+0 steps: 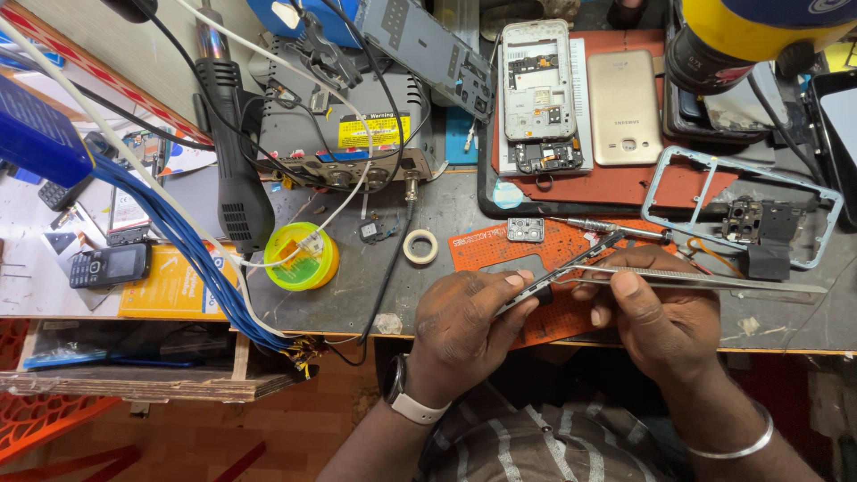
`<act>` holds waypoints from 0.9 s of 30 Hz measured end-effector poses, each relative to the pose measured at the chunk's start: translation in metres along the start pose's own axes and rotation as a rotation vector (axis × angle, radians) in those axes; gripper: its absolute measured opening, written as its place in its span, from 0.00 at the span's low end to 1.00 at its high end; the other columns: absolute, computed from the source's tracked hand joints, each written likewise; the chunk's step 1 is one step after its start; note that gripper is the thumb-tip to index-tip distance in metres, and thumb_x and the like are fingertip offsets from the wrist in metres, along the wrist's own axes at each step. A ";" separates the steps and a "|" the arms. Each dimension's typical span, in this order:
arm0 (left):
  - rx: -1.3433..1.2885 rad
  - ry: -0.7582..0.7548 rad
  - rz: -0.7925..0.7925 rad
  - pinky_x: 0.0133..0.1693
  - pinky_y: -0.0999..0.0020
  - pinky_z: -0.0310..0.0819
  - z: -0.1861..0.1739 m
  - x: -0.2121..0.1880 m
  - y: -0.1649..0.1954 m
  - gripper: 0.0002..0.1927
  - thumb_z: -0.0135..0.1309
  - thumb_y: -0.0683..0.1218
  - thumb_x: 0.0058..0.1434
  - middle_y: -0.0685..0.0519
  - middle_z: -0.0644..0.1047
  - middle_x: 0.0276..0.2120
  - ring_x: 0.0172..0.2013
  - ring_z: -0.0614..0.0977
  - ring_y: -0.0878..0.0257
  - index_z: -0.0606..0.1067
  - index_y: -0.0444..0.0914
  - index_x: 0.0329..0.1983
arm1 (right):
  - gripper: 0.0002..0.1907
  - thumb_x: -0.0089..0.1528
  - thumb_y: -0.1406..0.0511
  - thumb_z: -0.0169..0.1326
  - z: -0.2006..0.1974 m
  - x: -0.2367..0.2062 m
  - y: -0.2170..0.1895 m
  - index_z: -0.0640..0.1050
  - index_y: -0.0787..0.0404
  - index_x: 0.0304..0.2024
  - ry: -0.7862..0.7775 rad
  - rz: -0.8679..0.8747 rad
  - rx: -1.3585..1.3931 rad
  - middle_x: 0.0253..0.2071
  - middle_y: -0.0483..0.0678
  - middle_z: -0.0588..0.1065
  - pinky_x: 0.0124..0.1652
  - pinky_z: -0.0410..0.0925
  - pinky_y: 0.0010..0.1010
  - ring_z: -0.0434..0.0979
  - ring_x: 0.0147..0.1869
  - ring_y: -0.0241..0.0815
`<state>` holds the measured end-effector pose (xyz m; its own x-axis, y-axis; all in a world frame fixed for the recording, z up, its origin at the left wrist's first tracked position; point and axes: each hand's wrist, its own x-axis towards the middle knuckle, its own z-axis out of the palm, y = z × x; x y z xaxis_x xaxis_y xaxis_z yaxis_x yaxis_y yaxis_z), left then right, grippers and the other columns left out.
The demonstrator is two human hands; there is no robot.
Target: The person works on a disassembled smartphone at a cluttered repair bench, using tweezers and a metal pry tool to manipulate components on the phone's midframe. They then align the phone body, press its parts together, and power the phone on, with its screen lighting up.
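A slim dark strip-shaped phone part (pixel 561 272) is being pinched at its lower left end between the thumb and curled fingers of the left hand (pixel 460 326), which are pressed closed around it. The part's long axis is running from lower left to upper right, its free end pointing up and right over the orange perforated work mat (pixel 486 245) near the front edge of the grey bench top (pixel 357 286). A pair of long silver metal tweezers (pixel 705 281) is being held in the right hand (pixel 661 321), with thumb and forefinger squeezing the blades together; the tips are pointing left and meeting the strip part, while the tweezers' long axis is lying nearly level, the rear end extending to the right. Whether anything is caught between the tips cannot be told. A thin silver-handled screwdriver (pixel 616 229) is lying on the mat just above the hands. A small round yellow-green tub (pixel 302 256) is standing to the left, with a white cable end resting inside it. A black-rimmed tray with a red mat (pixel 616 187) is holding an opened white phone frame with bare circuit board (pixel 537 89) and a gold phone back cover (pixel 624 105) side by side. A small roll of pale tape (pixel 420 246) is lying between tub and mat.
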<state>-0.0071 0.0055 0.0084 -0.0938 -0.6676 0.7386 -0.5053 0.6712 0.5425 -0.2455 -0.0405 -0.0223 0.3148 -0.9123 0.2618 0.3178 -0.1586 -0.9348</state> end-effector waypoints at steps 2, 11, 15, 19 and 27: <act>-0.002 -0.003 -0.003 0.41 0.65 0.80 0.000 0.000 0.000 0.20 0.64 0.41 0.67 0.51 0.83 0.45 0.42 0.86 0.60 0.68 0.40 0.57 | 0.13 0.74 0.65 0.49 0.001 0.000 -0.001 0.78 0.72 0.47 -0.007 0.000 -0.001 0.40 0.60 0.79 0.34 0.72 0.25 0.77 0.35 0.38; -0.005 -0.002 -0.005 0.41 0.65 0.80 0.000 0.000 0.000 0.20 0.64 0.41 0.67 0.51 0.83 0.45 0.43 0.86 0.60 0.68 0.40 0.57 | 0.14 0.73 0.64 0.49 0.006 0.003 -0.006 0.78 0.72 0.46 0.005 -0.002 -0.024 0.41 0.60 0.80 0.34 0.72 0.24 0.78 0.37 0.39; 0.000 0.000 0.004 0.41 0.64 0.80 -0.001 0.000 0.001 0.21 0.64 0.41 0.67 0.51 0.83 0.45 0.43 0.86 0.60 0.68 0.39 0.57 | 0.12 0.73 0.65 0.50 0.005 0.000 -0.004 0.77 0.71 0.47 0.039 0.014 -0.012 0.39 0.60 0.79 0.33 0.72 0.25 0.77 0.34 0.38; 0.004 0.003 0.003 0.41 0.64 0.79 -0.001 0.000 0.001 0.21 0.64 0.41 0.66 0.51 0.83 0.45 0.43 0.86 0.60 0.68 0.39 0.58 | 0.12 0.72 0.65 0.50 0.004 -0.002 -0.003 0.76 0.71 0.47 0.071 0.015 -0.027 0.38 0.59 0.79 0.33 0.72 0.25 0.76 0.33 0.37; 0.007 0.000 0.008 0.40 0.65 0.79 -0.001 0.000 0.000 0.21 0.64 0.41 0.66 0.51 0.83 0.45 0.43 0.86 0.60 0.68 0.39 0.58 | 0.12 0.73 0.65 0.50 0.004 -0.001 -0.005 0.77 0.71 0.46 0.034 0.013 -0.024 0.38 0.59 0.79 0.33 0.72 0.25 0.76 0.34 0.37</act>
<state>-0.0064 0.0060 0.0084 -0.0978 -0.6622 0.7430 -0.5106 0.6742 0.5336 -0.2439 -0.0370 -0.0171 0.2880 -0.9265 0.2421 0.2923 -0.1557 -0.9436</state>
